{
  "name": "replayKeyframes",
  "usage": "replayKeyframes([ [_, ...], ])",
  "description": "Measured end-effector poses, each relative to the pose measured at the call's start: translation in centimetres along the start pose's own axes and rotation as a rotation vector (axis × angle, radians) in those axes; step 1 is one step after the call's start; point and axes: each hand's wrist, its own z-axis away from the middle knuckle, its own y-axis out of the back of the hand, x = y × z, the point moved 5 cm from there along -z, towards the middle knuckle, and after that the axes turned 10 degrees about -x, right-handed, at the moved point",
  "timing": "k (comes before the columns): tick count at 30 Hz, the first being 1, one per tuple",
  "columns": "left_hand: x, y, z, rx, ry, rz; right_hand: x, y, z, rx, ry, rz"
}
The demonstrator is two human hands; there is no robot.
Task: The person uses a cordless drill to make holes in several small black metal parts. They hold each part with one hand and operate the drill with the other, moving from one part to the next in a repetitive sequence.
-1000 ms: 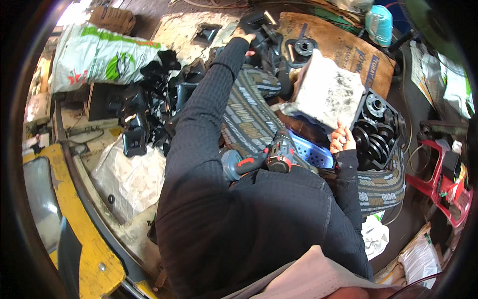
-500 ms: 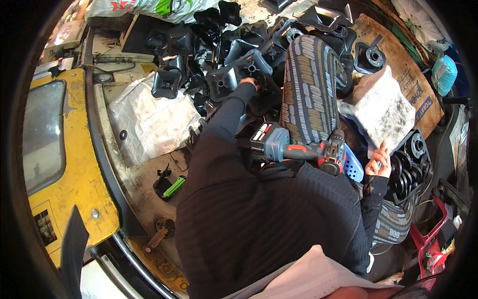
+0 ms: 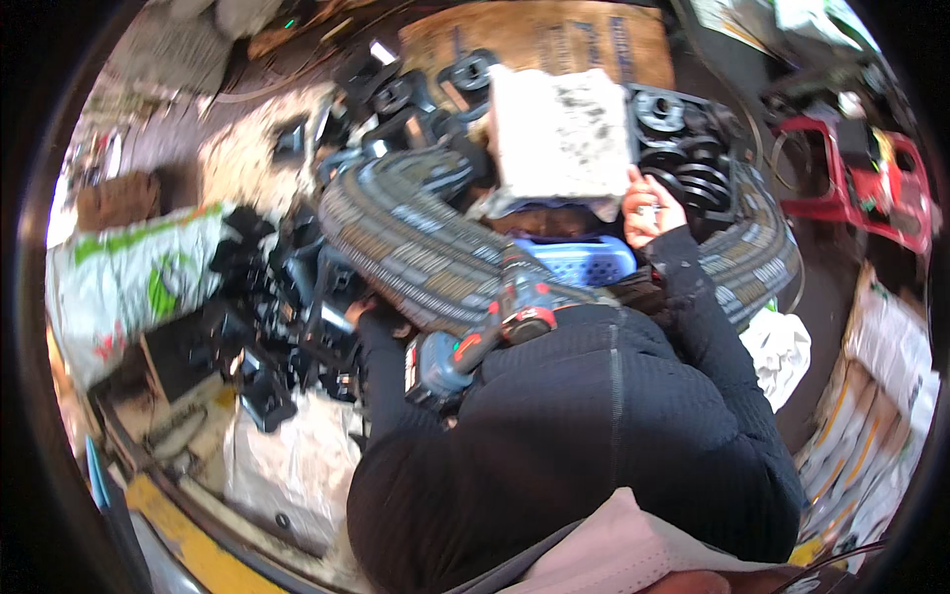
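Observation:
My left hand [image 3: 364,311] is at the pile of black square plastic parts [image 3: 262,388], smeared by motion, so its fingers and anything in them cannot be made out. My right hand [image 3: 651,210] is closed, fingers curled together; something small and pale may be between them, too blurred to name. Beside it stands a black crate [image 3: 730,139] with black discs [image 3: 693,176] and round flanged parts inside. A white, black-smudged block [image 3: 564,139] is just left of that hand. Across my lap lies a cordless drill [image 3: 522,309] with a blue-grey battery [image 3: 435,364].
My legs in patterned trousers [image 3: 406,243] spread around a blue perforated clog [image 3: 584,261]. Cardboard [image 3: 614,40] lies at the back. A red plastic stool [image 3: 841,183] is at right. A white-green sack [image 3: 139,287] and a yellow machine edge [image 3: 188,535] are at left.
My view has swung to the right, so everything sits further left. My left hand remains at the black parts; my right hand has moved next to the crate of discs, its fingers more curled.

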Motion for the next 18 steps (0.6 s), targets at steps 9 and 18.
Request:
replayKeyframes([
  [9, 31.0, 15.7, 24.0, 0.935, -1.342, -0.504, -0.3, 4.9, -0.3, 0.151, 0.261, -0.095],
  [18, 43.1, -25.6, 37.9, -0.222, -1.933, -0.918, 2.5, 6.1, 1.8, 0.210, 0.165, -0.061],
])
